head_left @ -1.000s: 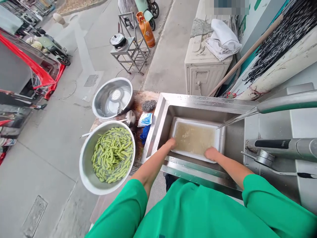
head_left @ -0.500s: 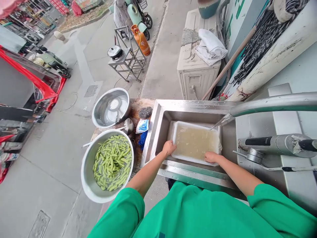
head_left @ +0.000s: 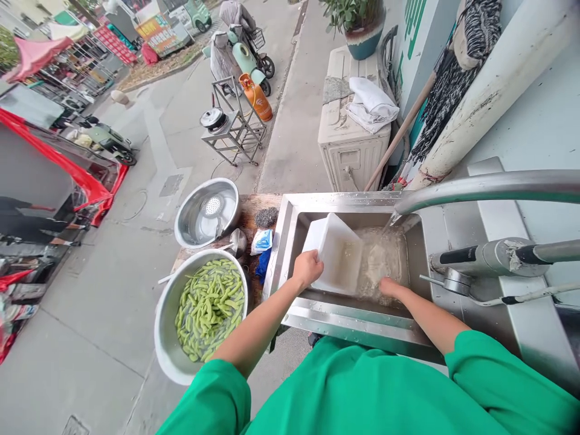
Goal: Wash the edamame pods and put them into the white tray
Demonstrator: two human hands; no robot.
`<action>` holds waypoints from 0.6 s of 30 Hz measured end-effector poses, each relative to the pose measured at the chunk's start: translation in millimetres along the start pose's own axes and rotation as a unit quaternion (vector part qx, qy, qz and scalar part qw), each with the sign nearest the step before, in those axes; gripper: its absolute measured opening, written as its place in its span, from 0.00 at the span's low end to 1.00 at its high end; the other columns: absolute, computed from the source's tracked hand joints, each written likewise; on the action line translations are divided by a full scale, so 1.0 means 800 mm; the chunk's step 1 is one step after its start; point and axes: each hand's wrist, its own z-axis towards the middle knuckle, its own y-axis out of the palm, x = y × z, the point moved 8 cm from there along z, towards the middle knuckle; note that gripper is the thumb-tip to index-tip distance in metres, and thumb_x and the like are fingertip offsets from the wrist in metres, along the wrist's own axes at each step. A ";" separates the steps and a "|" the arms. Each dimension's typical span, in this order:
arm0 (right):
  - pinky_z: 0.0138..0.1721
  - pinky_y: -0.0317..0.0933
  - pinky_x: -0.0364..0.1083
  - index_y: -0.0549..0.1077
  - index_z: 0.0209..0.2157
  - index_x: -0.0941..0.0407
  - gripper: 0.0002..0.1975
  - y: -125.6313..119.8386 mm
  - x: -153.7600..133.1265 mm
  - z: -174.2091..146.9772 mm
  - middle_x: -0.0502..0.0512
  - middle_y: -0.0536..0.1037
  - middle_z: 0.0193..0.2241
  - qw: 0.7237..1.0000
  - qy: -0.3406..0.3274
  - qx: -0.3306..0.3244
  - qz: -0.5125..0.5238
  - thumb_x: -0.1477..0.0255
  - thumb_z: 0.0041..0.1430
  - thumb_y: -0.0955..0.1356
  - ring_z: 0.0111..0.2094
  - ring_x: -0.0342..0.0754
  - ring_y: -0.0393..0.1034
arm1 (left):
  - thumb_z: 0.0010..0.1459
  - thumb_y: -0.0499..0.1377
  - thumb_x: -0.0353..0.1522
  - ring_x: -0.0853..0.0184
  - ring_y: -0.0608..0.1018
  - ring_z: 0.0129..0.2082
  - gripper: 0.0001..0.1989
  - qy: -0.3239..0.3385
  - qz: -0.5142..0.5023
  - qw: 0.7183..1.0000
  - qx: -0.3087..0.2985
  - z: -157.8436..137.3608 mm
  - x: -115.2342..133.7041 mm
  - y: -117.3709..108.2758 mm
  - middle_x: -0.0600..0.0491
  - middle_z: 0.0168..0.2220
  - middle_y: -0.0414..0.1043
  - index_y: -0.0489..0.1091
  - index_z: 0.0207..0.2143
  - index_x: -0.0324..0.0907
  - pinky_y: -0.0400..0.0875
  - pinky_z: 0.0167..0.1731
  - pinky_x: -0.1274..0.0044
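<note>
A white plastic tub [head_left: 338, 251] is tipped on its side in the steel sink [head_left: 290, 241], its left end raised. My left hand [head_left: 309, 269] is closed on the raised left rim. Murky water [head_left: 378, 248] swirls in the sink to the right of the tub. My right hand [head_left: 390, 287] is at the sink's near right side, partly under this water, so its fingers are hidden. A stream from the faucet [head_left: 396, 214] runs into the water.
On the wooden stand left of the sink are a bowl of green pods in water [head_left: 211, 308], a metal basin [head_left: 181, 223], a ladle [head_left: 238, 240], steel wool [head_left: 266, 217] and a blue cloth [head_left: 263, 264]. The faucet body [head_left: 489, 260] is at the right.
The tub went from lying flat and full of murky water to tipped, left end up, with the water now in the sink. My left hand rose with the rim; my right hand dipped into the water.
</note>
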 end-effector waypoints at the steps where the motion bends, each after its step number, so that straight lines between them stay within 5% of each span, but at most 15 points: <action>1: 0.41 0.70 0.49 0.74 0.45 0.59 0.11 0.000 0.003 0.000 0.57 0.75 0.42 1.000 0.011 -0.011 -0.007 0.66 0.67 0.68 0.39 0.48 0.73 | 0.51 0.54 0.27 0.68 0.68 0.26 0.06 0.001 0.032 0.999 0.005 -0.005 0.005 -0.008 0.55 0.22 0.64 0.61 0.22 0.42 0.56 0.26 0.76; 7: 0.44 0.68 0.52 0.75 0.46 0.61 0.14 -0.011 -0.011 0.004 0.62 0.76 0.43 0.999 0.002 -0.028 -0.031 0.65 0.68 0.65 0.43 0.53 0.73 | 0.59 0.53 0.28 0.62 0.77 0.36 0.07 0.001 0.161 0.987 -0.013 -0.039 0.044 -0.054 0.47 0.34 0.74 0.70 0.37 0.40 0.65 0.34 0.76; 13: 0.37 0.67 0.53 0.81 0.34 0.63 0.12 0.008 -0.085 -0.004 0.65 0.78 0.29 0.990 -0.098 -0.089 -0.048 0.67 0.61 0.70 0.35 0.63 0.75 | 0.62 0.51 0.28 0.61 0.78 0.39 0.10 0.026 0.212 0.977 -0.001 -0.063 0.079 -0.106 0.46 0.37 0.75 0.70 0.42 0.40 0.67 0.38 0.75; 18: 0.50 0.63 0.50 0.76 0.51 0.57 0.20 0.027 -0.177 0.002 0.62 0.77 0.46 0.975 -0.210 -0.069 -0.016 0.72 0.56 0.74 0.50 0.59 0.70 | 0.62 0.51 0.29 0.62 0.78 0.37 0.08 0.046 0.251 0.967 0.028 -0.082 0.085 -0.142 0.47 0.33 0.73 0.70 0.39 0.40 0.67 0.35 0.76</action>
